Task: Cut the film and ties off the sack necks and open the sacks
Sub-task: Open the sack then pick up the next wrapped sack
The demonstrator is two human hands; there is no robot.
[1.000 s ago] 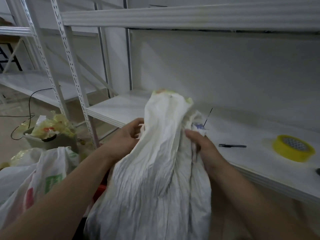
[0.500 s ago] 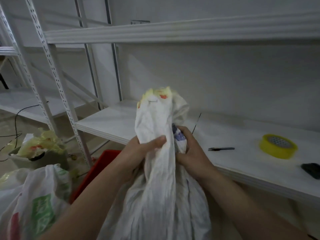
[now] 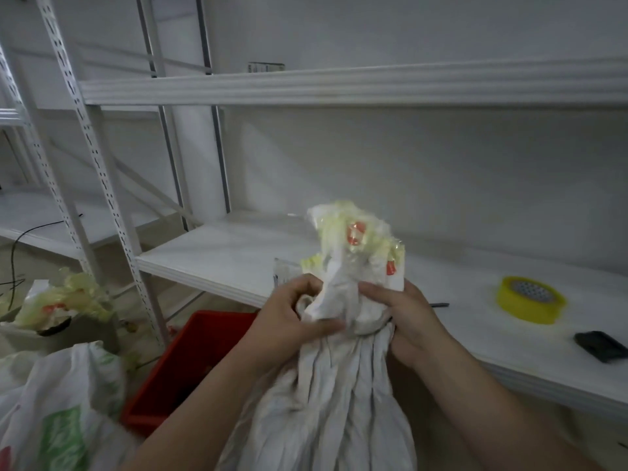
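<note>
Sack (image 3: pixel 323 385) upright before the shelf (image 3: pixel 217 253), left hand (image 3: pixel 289 321) and right hand (image 3: pixel 404 321) both clenched round its neck under the yellowish film (image 3: pixel 353 232). Yellow tape roll (image 3: pixel 528 300) lies right, red crate (image 3: pixel 190 355) down left.

The sack (image 3: pixel 326 396) runs off the bottom edge, so its base is out of sight. Its neck is covered where the left hand (image 3: pixel 289 321) and right hand (image 3: pixel 404 317) grip it, and whether a tie sits there cannot be told. The film (image 3: pixel 353 232) bunched above them is blurred. A thin dark thing (image 3: pixel 440 304) near the front edge of the shelf (image 3: pixel 217 256) is mostly behind the right hand. A black object (image 3: pixel 599 346) at the shelf's right end is too blurred to identify. The crate (image 3: pixel 190 355) is partly hidden by the sack. A second sack (image 3: pixel 61 413) is cut by the left and bottom edges, its green print smeared. The label (image 3: pixel 266 67) on the upper shelf (image 3: pixel 339 86) is too small to read.
</note>
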